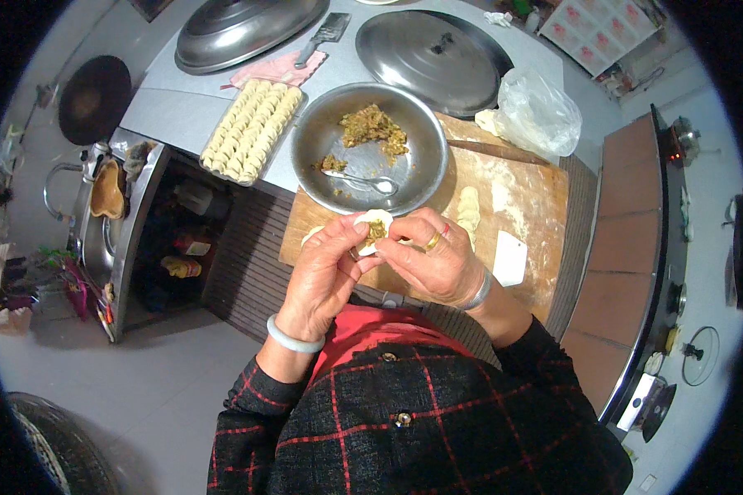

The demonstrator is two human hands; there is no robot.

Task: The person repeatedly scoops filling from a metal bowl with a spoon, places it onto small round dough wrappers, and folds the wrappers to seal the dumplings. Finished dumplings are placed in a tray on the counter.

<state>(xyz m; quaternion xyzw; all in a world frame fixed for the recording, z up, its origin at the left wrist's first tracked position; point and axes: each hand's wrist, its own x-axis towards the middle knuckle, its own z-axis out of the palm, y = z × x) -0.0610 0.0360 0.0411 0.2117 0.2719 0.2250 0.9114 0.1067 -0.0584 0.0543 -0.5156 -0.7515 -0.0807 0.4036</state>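
My left hand [329, 263] holds a round dumpling wrapper [373, 249] with brown-green filling in its middle. On the wrapper's other side, the fingers of my right hand [436, 257] pinch its edge. Just beyond both hands stands a wide steel bowl [431, 179] with more filling [371, 125] and a metal spoon [381, 185] in it. Part of the bowl rests over a floured wooden board [532, 204]. A strip of dough [469, 210] and a white scraper [510, 258] lie on the board, right of my right hand. More dough shows partly beside my left hand.
A tray of folded dumplings [251, 130] stands left of the bowl. Behind it a cleaver [331, 31] lies partly on a pink cloth [278, 68]. Large metal lids [427, 62] are farther back. A rolling pin [501, 151] and a plastic bag [542, 114] are at the right.
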